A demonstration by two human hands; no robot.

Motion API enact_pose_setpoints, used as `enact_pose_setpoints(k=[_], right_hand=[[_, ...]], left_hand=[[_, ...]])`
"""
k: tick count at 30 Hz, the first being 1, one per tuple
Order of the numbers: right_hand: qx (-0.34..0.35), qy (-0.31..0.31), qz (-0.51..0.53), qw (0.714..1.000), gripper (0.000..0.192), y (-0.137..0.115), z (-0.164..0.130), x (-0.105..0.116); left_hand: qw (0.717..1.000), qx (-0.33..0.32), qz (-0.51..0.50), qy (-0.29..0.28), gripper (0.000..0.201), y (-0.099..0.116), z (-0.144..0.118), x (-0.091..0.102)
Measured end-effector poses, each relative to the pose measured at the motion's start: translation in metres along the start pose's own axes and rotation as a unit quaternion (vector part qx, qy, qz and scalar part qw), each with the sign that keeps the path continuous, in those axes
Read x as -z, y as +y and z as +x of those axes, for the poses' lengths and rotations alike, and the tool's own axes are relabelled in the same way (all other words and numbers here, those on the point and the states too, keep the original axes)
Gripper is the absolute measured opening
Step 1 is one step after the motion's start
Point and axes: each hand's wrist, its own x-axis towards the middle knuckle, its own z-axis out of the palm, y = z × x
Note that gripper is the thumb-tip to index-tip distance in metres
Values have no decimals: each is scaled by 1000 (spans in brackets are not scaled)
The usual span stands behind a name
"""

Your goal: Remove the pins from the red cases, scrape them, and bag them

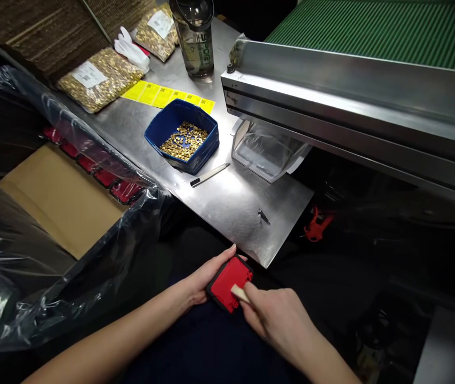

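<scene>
My left hand (207, 274) holds a small red plastic part (230, 281) from below, low in the view, just in front of the metal table's near corner. My right hand (279, 317) grips a thin pale stick (240, 293) whose tip rests on the red part's face. On the table behind stands a blue bin (205, 146) with several small brass pieces (184, 140) inside.
A steel table (219, 197) carries a pen-like tool (210, 174), a small metal clip (263, 216), yellow labels (167, 97), bags of brass pieces (99, 79), a water bottle (195, 40) and a clear tray (265, 152). A plastic-lined box (59, 202) sits left; a green conveyor (375, 32) right.
</scene>
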Motion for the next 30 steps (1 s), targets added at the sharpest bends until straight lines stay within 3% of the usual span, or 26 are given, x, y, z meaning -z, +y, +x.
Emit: enact_pose_setpoints(k=[6, 12, 30], right_hand=[[-59, -5, 11, 998, 20, -1, 1, -3], [-68, -4, 3, 998, 23, -1, 4, -1], [-77, 13, -20, 997, 7, -7, -2, -5]], left_hand=[[1000, -14, -4, 24, 50, -3, 1, -1], [999, -10, 4, 34, 52, -6, 3, 0], [997, -34, 51, 45, 55, -9, 5, -1]])
